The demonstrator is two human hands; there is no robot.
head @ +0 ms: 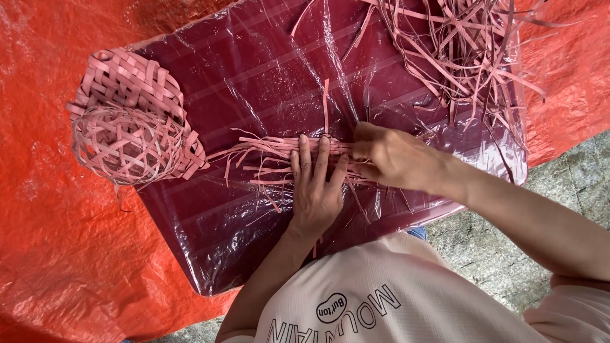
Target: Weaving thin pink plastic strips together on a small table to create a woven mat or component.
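Observation:
A bundle of thin pink strips (pixel 264 155) lies across the middle of a dark red board wrapped in clear film (pixel 254 76). My left hand (pixel 314 187) presses flat on the strips, fingers spread and pointing away from me. My right hand (pixel 397 159) comes in from the right, and its fingertips pinch strips just beside the left hand's fingers. One strip (pixel 326 105) sticks up away from the bundle.
A small woven pink basket (pixel 127 143) rests on a flat woven piece (pixel 133 79) at the board's left edge. A loose heap of pink strips (pixel 457 47) covers the far right corner. Orange tarp (pixel 57 241) lies under the board; grey stone floor (pixel 565 184) shows at right.

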